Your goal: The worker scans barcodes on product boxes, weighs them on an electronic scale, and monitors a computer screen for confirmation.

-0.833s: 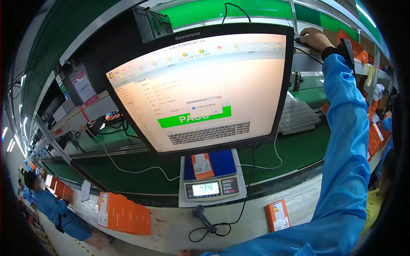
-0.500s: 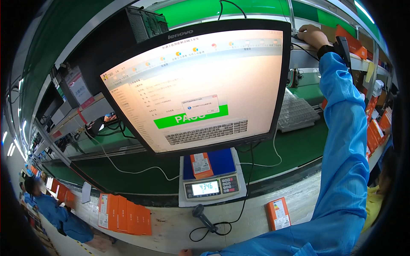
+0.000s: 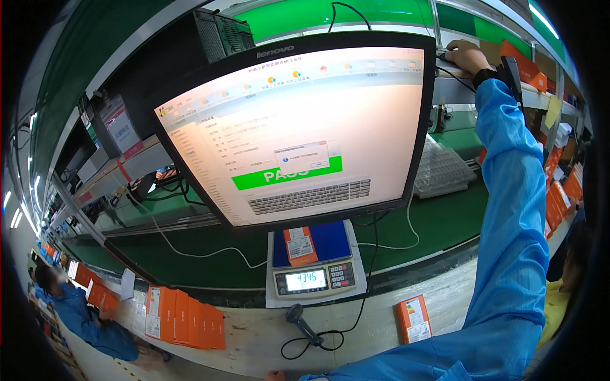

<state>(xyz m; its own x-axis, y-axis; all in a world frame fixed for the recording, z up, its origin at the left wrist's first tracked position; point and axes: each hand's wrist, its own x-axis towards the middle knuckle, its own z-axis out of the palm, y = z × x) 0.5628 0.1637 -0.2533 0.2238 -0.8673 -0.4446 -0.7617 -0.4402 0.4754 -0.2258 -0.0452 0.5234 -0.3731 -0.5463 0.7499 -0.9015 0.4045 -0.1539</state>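
Note:
My right hand (image 3: 469,57) reaches far up and right to the shelf beside the monitor. Its fingers curl over a small grey thing, mostly hidden, that looks like a computer mouse. Of my left hand (image 3: 275,376) only a small bit shows at the lower edge, by the bench; its fingers are hidden. The monitor (image 3: 305,133) shows a program window with a green banner, a small pop-up box and a drawn keyboard. Below it, an orange box (image 3: 300,246) lies on the blue plate of a digital scale (image 3: 314,279) whose display is lit.
A corded barcode scanner (image 3: 304,324) lies on the bench (image 3: 248,355). Several orange boxes (image 3: 184,319) stand in a row at left, and a single orange box (image 3: 414,319) lies at right. Clear plastic trays (image 3: 445,168) sit behind the monitor. A co-worker (image 3: 82,311) is at far left.
The view has shifted slightly. At far left the co-worker's hand has moved among the orange boxes. My right hand stays at the same place on the shelf.

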